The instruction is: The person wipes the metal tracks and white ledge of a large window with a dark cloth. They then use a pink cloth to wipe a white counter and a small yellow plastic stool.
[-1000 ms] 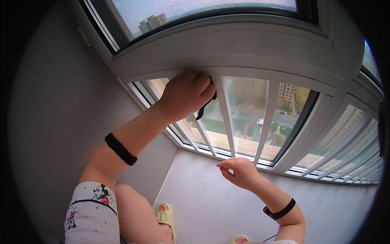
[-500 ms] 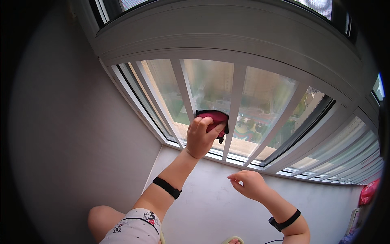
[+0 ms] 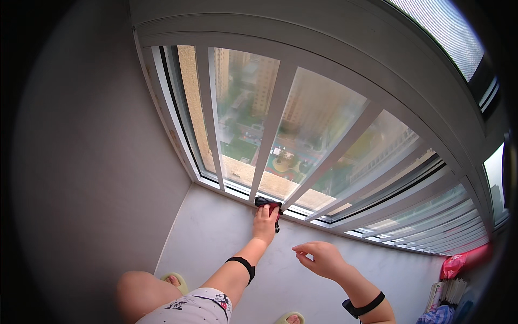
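Grey wall (image 3: pixel 91 173), barred window (image 3: pixel 313 119), pale floor (image 3: pixel 210 232)

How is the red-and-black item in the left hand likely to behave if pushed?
The red-and-black item is probably light, since the left hand alone grips it. Its black end shows a smooth, rounded outline, so it may be fairly stiff, though fingers hide much of it. The small black piece jutting out beside the hand might swing.

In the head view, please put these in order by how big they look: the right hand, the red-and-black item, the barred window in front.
1. Barred window
2. Right hand
3. Red-and-black item (visible part only; the left hand partly covers it)
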A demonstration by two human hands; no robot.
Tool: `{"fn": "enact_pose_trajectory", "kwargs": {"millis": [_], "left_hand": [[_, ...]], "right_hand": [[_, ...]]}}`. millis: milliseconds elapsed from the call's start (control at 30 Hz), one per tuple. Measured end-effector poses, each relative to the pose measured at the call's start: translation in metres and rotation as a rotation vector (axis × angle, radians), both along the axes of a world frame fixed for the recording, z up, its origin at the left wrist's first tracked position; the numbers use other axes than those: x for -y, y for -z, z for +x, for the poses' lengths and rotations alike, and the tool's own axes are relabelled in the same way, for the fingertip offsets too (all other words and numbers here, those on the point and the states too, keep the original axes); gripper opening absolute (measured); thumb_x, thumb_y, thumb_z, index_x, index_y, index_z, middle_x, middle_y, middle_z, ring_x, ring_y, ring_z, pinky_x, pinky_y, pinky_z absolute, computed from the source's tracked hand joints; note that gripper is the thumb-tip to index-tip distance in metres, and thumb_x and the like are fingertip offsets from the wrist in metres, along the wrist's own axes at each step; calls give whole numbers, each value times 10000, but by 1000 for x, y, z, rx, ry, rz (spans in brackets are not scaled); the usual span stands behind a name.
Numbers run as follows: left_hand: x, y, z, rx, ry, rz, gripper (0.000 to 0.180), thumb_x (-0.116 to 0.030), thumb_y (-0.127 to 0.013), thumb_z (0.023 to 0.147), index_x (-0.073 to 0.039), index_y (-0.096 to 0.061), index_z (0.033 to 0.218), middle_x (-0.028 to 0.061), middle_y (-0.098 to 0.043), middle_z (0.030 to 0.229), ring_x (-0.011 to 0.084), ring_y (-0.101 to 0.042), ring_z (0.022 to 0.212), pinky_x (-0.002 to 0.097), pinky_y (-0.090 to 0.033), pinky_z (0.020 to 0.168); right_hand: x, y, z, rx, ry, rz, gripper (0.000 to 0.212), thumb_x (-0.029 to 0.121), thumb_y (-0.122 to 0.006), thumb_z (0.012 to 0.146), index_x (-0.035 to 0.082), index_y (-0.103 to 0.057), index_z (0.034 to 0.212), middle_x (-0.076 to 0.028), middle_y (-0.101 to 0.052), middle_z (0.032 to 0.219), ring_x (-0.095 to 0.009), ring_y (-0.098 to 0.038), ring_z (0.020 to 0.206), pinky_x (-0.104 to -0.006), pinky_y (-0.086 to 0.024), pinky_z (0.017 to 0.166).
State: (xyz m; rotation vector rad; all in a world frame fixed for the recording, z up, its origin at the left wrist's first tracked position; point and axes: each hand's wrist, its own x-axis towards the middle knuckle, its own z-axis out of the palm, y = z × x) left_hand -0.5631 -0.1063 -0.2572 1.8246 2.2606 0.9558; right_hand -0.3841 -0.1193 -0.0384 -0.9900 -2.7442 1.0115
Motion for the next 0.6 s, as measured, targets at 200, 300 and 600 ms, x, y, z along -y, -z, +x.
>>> {"fn": "enact_pose_trajectory", "kwargs": {"millis": [200, 300, 600], "left_hand": [[5, -4, -9, 204, -72, -79, 499, -14, -528, 827, -140, -498, 1309, 191, -377, 1310, 395, -445, 1181, 417, -422, 975], [-1, -21, -17, 235, -89, 54, 515, -29, -549, 821, -103, -475, 1325, 214, -383, 1304, 399, -461, 1163, 416, -426, 973], [-33, -185, -21, 192, -59, 754, 482, -5, -600, 770, -34, -540, 1247, 218, -468, 1187, 389, -522, 1039, 423, -452, 895]], "right_hand": [[-4, -1, -13, 11, -56, 7, 186, 170, -594, 856, 122, -680, 1014, -65, -687, 865, -237, -657, 766, -353, -512, 650], [-3, 2, -13, -4, -91, 21, 184, 158, -603, 853, 119, -681, 1015, -62, -685, 858, -231, -656, 767, -344, -513, 656], [3, -1, -15, 41, -117, 6, 191, 147, -617, 851, 113, -676, 1030, -63, -681, 875, -225, -654, 784, -340, -514, 670]]}}
